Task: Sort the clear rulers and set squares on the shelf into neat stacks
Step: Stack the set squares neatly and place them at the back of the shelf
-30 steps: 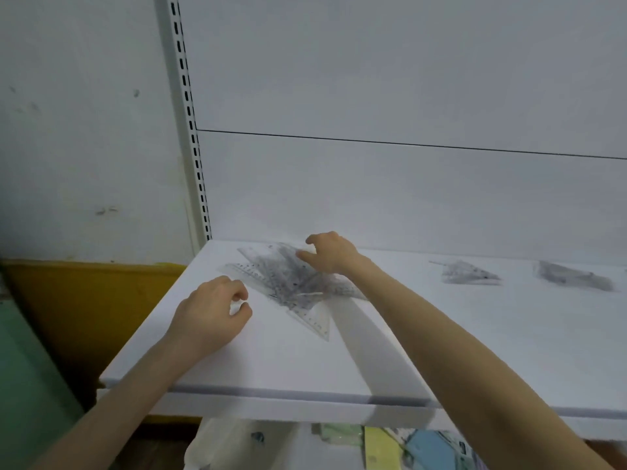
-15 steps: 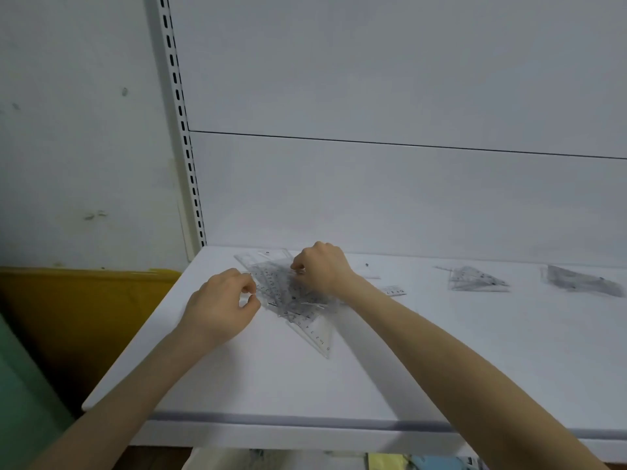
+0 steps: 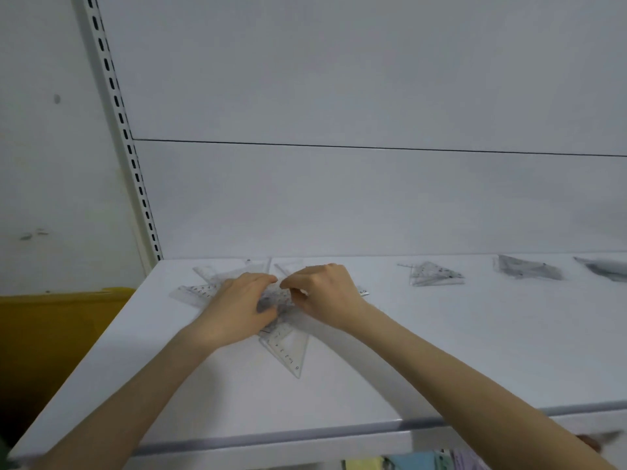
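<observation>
A loose heap of clear rulers and set squares (image 3: 288, 351) lies on the white shelf (image 3: 441, 361) near its back left corner. My left hand (image 3: 237, 310) rests palm down on the heap, fingers curled into it. My right hand (image 3: 325, 296) is beside it on the right, thumb and fingers pinched over the pile's top; whether it grips a piece is hidden. One set square's corner pokes out toward me below both hands. Farther right stand three small separate stacks: one of set squares (image 3: 432, 274), a second stack (image 3: 527, 271) and a third stack (image 3: 607, 271) at the frame's edge.
The shelf's white back panel rises right behind the heap. A slotted upright (image 3: 135, 171) runs up at the back left corner. A yellow surface (image 3: 51, 334) lies left of the shelf. Coloured items (image 3: 407, 463) show on a lower level under the front edge.
My left hand has moved from the bare shelf onto the heap, meeting the right hand over it. The view has shifted left and closer.
</observation>
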### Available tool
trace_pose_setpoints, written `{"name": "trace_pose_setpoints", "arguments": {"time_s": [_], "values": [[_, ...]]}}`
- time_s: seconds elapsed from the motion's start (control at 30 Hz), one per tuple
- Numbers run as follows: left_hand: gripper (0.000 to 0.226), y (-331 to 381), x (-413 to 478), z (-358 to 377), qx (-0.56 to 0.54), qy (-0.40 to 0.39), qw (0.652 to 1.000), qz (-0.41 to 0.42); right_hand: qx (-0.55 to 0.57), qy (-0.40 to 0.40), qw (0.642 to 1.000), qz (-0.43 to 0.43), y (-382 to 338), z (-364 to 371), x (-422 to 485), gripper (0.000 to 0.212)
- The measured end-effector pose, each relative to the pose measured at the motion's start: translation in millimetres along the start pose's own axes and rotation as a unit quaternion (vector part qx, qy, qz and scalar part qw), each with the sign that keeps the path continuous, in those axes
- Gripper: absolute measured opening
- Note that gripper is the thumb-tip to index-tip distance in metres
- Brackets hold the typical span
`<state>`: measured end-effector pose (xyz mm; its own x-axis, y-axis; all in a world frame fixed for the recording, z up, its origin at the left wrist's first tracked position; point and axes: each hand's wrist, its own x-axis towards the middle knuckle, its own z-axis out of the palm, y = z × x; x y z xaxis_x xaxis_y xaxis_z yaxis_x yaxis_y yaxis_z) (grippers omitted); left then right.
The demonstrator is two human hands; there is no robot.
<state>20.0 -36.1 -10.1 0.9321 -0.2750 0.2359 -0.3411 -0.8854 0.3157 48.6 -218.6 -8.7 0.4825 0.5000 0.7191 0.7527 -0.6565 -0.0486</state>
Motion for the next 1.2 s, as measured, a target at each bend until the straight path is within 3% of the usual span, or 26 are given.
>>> {"name": "trace_pose_setpoints", "arguments": {"time_s": [0.13,0.3,0.37,0.47,0.57,0.67,0.87,1.03,1.13,1.2], "values": [[0.018,9,4,3,0.051,0.011,0.998,0.041,-0.029,0.044,0.998,-0.015,18,-28,-18,0.026],[0.014,11,2,7,0.124,0.035,0.989,0.074,-0.046,0.102,0.993,-0.022,33,-58,-36,0.021],[0.011,12,1,6,0.118,0.082,0.987,0.073,-0.038,0.123,0.991,-0.025,34,-66,-43,0.021],[0.010,19,1,-1,0.035,0.197,0.979,0.042,-0.006,0.138,0.990,-0.004,31,-74,-52,0.023],[0.010,37,-2,-12,-0.180,0.242,0.952,-0.053,0.065,0.136,0.988,0.034,27,-80,-59,0.021],[0.011,57,-8,-19,-0.415,0.141,0.892,-0.114,0.137,0.127,0.979,0.078,24,-85,-69,0.016],[0.010,87,-23,-9,-0.574,0.012,0.811,-0.109,0.229,0.112,0.955,0.152,20,-98,-96,0.008],[0.011,105,-21,4,-0.561,-0.028,0.817,-0.134,0.211,0.111,0.955,0.176,19,-114,-116,0.009],[0.047,113,-19,12,-0.539,-0.080,0.829,-0.122,0.187,0.100,0.958,0.195,23,-125,-131,0.010],[0.059,123,-18,18,-0.517,-0.100,0.842,-0.118,0.174,0.094,0.956,0.215,30,-132,-142,0.013]]}}
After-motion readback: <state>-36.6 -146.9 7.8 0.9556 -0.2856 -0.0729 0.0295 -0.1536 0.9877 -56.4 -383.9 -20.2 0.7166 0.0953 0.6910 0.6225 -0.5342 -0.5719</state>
